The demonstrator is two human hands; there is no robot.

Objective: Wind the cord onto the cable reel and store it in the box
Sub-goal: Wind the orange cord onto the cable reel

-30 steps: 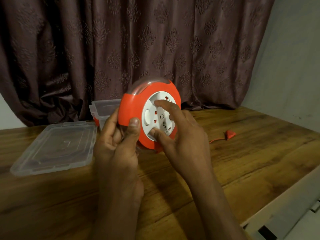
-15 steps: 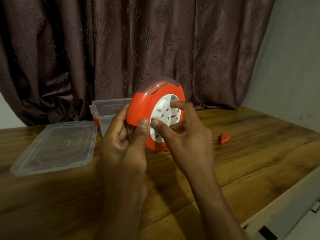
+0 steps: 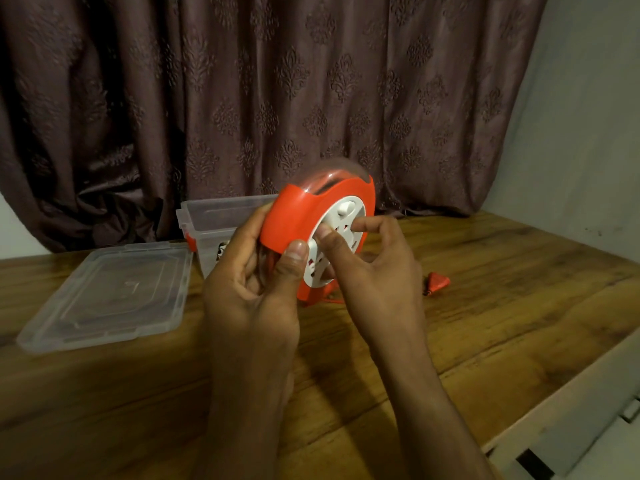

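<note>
The cable reel (image 3: 311, 220), orange with a white socket face and a clear dome on top, is held upright above the wooden table (image 3: 502, 289), near the middle of the view. The left hand (image 3: 252, 289) grasps its orange rim from the 8 o'clock side, thumb pressed on the front edge and fingers wrapped behind. The right hand (image 3: 374, 271) has its thumb and curled fingers pinched on the white socket face, gripping it from 4 o'clock.

A short length of orange cord (image 3: 334, 299) trails from the bottom of the reel, and its orange plug (image 3: 438, 283) lies on the table at 3 o'clock from the reel, apart from both hands.

Behind the reel, at about 10 o'clock from it, stands the clear plastic box (image 3: 221, 220), open at the top (an orange latch shows on its left wall, and something dark and pale shows through the front wall, too hidden to name). Its clear lid (image 3: 110, 296) lies flat on the table at 9 o'clock from the hands, just beside the box, holding nothing. A dark patterned curtain (image 3: 277, 98) hangs behind the table.
</note>
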